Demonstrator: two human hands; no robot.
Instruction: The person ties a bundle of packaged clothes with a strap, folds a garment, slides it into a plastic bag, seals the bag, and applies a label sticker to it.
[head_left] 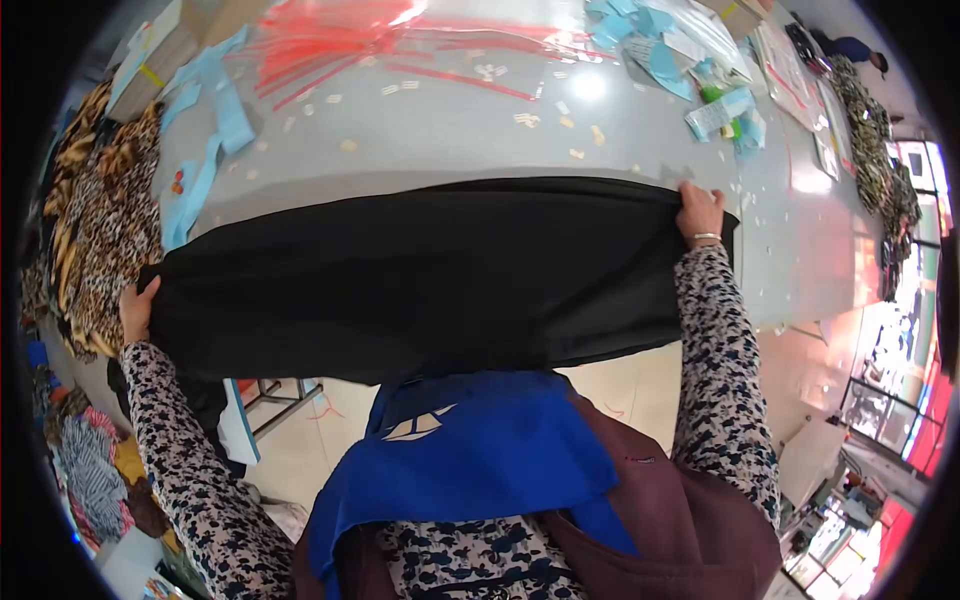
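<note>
A long piece of black cloth is stretched out sideways in front of me, its far part over the grey table and its near edge hanging by my body. It looks folded, but I cannot tell which garment it is, if any. My left hand grips its left end, thumb on top. At the far right corner, my right hand is closed on the upper edge, and a bracelet shows at that wrist. The right hand is higher in view than the left.
Red plastic strips, light-blue paper scraps and small pale bits lie on the grey table. Leopard-print fabric is heaped at the left. A green-capped bottle lies at the far right, near patterned cloth.
</note>
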